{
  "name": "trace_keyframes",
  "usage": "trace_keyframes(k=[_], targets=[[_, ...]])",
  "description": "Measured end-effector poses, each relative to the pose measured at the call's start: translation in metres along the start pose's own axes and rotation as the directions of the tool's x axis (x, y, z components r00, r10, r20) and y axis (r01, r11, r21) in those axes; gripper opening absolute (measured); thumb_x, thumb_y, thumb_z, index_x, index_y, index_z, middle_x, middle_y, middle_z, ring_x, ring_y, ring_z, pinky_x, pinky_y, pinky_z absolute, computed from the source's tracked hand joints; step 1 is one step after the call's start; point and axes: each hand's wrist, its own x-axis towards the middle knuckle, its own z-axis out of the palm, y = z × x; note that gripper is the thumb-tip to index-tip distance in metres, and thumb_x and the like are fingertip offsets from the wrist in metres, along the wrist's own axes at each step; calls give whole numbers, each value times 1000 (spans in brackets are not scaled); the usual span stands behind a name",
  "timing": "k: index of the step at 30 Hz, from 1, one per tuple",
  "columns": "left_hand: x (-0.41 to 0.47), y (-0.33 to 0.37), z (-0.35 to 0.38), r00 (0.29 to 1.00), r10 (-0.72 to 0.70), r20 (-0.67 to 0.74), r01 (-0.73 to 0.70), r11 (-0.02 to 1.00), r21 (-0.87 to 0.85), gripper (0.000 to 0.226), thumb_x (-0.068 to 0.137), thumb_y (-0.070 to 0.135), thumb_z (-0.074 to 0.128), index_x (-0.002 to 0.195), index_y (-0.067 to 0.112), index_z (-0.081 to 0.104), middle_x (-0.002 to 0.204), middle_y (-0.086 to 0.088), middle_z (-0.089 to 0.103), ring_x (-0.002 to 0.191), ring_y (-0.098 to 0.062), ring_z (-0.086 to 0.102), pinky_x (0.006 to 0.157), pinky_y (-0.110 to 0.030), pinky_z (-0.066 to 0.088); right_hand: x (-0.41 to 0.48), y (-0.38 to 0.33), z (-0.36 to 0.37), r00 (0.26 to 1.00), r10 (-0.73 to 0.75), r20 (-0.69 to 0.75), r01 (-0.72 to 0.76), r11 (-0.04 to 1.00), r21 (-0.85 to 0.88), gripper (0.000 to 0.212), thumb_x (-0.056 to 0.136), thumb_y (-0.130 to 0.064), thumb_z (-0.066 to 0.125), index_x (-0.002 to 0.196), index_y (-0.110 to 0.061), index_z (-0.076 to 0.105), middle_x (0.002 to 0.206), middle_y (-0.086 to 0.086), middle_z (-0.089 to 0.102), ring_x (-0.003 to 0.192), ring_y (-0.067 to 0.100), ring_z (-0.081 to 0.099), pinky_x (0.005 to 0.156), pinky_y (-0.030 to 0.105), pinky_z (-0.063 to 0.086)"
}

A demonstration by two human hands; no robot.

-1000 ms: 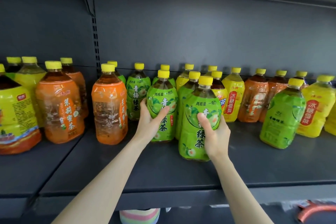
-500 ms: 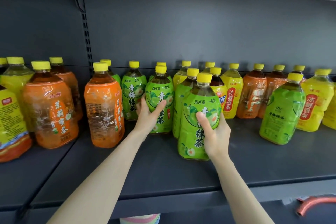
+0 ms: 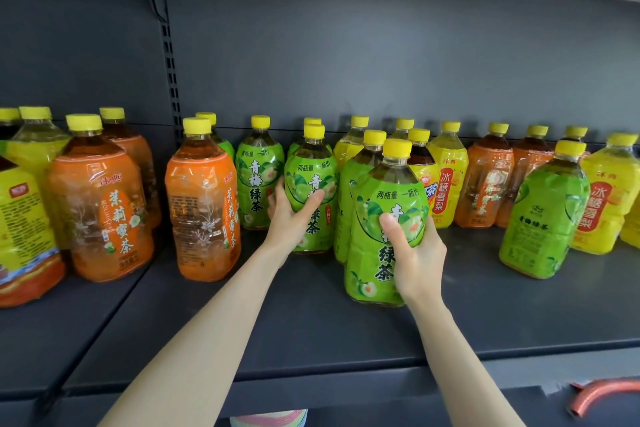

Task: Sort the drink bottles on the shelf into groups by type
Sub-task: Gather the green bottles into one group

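Note:
Green, orange and yellow drink bottles with yellow caps stand mixed on a dark grey shelf (image 3: 311, 329). My left hand (image 3: 289, 218) grips a green tea bottle (image 3: 311, 180) in the middle of the row. My right hand (image 3: 414, 253) grips another green tea bottle (image 3: 375, 236) standing nearer the front edge. More green bottles stand beside them, one (image 3: 254, 180) to the left and one (image 3: 543, 218) apart at the right. Orange bottles (image 3: 202, 211) stand to the left, with others (image 3: 485, 184) at the back right. Yellow bottles (image 3: 448, 177) fill the right side.
An upright shelf post (image 3: 169, 80) splits the bay at the left, where further orange (image 3: 100, 204) and yellow bottles (image 3: 20, 236) stand. A shelf overhangs above. Bare shelf lies in front of the bottles. A copper-coloured curved object (image 3: 602, 392) shows below right.
The view has shifted slightly, so the bottles sit a little further right in frame. Both hands keep the same hold on their green bottles, which stay in place.

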Motion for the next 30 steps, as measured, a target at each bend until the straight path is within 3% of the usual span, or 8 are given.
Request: trace_keyframes(k=[5,10,12,15,19,22,25,30], targets=[[-4,3,-4,998,-60,37,63,996,-65,112,56,74,66,147,35,14,148,0,32,137,-22,32,106,-48,37,-3,-4,-1,1000,-7,20,7,1000,8,51,60,-63,64,98,-29,60,87,-21,71,84,-9,65,69,4,46],[-24,4,-13,995,-84,52,88,994,-70,86,87,56,53,151,28,3,158,3,14,143,-17,20,107,-32,27,-9,-11,0,998,42,37,-40,998,-58,77,54,-72,57,109,-21,43,96,-19,60,91,0,59,77,24,42],[-35,12,-18,1000,-29,7,29,997,-78,73,91,55,44,150,26,12,158,5,17,142,-13,20,113,-34,21,-14,-13,5,997,54,63,-48,994,-94,76,56,-73,54,107,-18,41,95,-17,60,91,1,57,79,30,42],[-56,31,-20,996,87,-5,-87,983,-162,55,98,46,33,147,23,25,150,10,29,132,-1,28,105,-21,21,-23,-19,17,987,80,137,-64,991,-122,66,63,-72,57,101,-22,40,92,-13,60,87,6,57,82,36,44],[-70,43,-19,980,184,78,-164,963,-213,55,97,47,25,148,25,24,146,18,29,131,6,26,101,-8,22,-28,-23,43,962,75,263,-30,985,-169,51,81,-59,63,106,-20,41,89,-13,64,81,8,61,77,34,48],[-66,42,-26,973,205,104,-185,966,-179,66,89,54,25,148,27,18,141,21,26,127,10,24,87,8,23,-29,-17,59,951,69,300,-1,975,-221,81,69,-82,48,123,-22,43,115,-2,63,106,17,58,92,40,47],[-62,37,-31,963,247,109,-231,963,-141,70,84,55,30,147,25,19,144,16,28,130,6,27,93,3,27,-27,-16,58,932,84,353,-8,977,-211,97,67,-82,47,142,-22,34,139,-2,43,132,12,34,110,38,34],[-49,26,-30,965,251,80,-244,966,-86,68,91,59,28,147,21,21,152,3,28,138,-6,26,114,-27,24,-37,-7,40,890,109,443,-7,974,-226,89,79,-56,67,147,-25,19,146,-5,37,132,7,38,111,33,36]])
